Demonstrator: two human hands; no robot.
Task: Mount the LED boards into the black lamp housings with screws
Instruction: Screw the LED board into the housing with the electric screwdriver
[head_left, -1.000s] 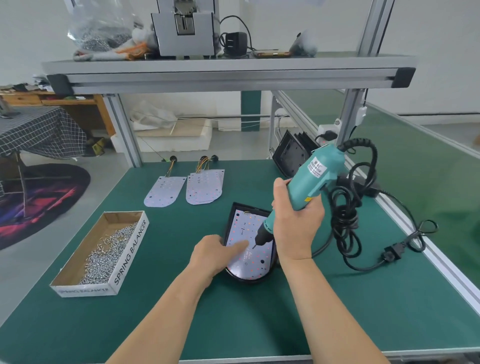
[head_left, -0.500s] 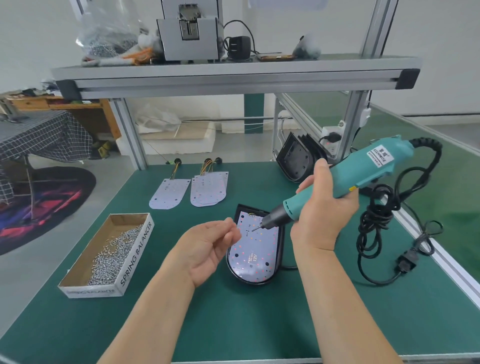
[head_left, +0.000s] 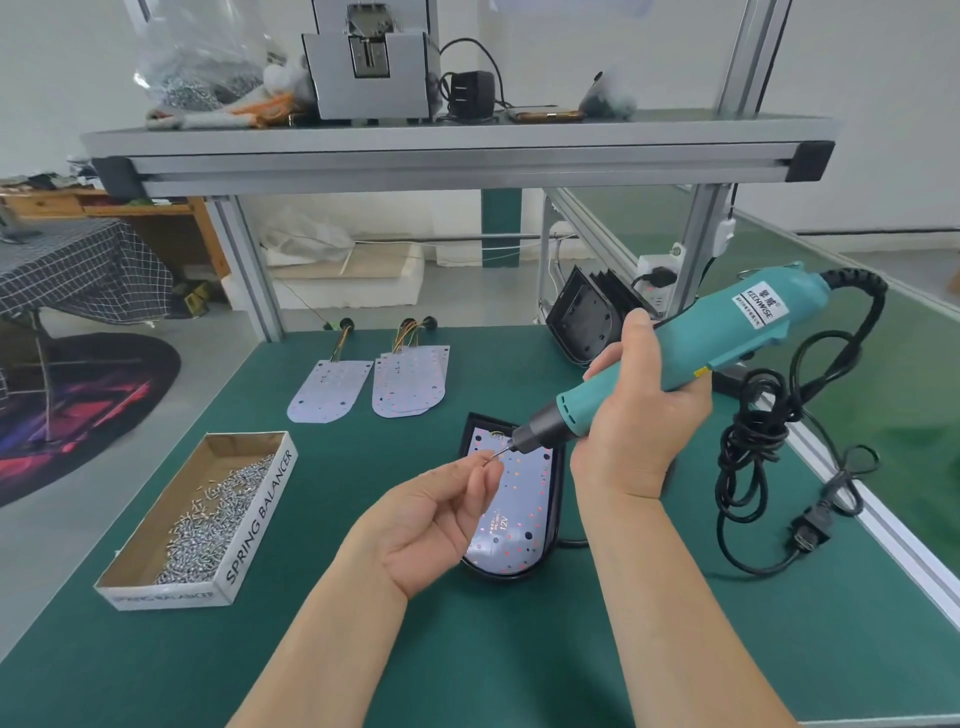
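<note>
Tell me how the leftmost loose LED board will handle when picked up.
The LED board looks thin and flat: probably light, slightly bendy, awkward to lift off the mat. Its wires will likely dangle and snag.

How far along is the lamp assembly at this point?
Done: one LED board lies in a black housing. In hand: the right hand grips the screwdriver; the left hand pinches a screw at its bit. Left: driving screws, plus loose boards and spare housings behind.

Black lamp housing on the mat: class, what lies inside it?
A white LED board lies inside the black lamp housing. The left hand covers the board's left edge, so anything there cannot be seen.
</note>
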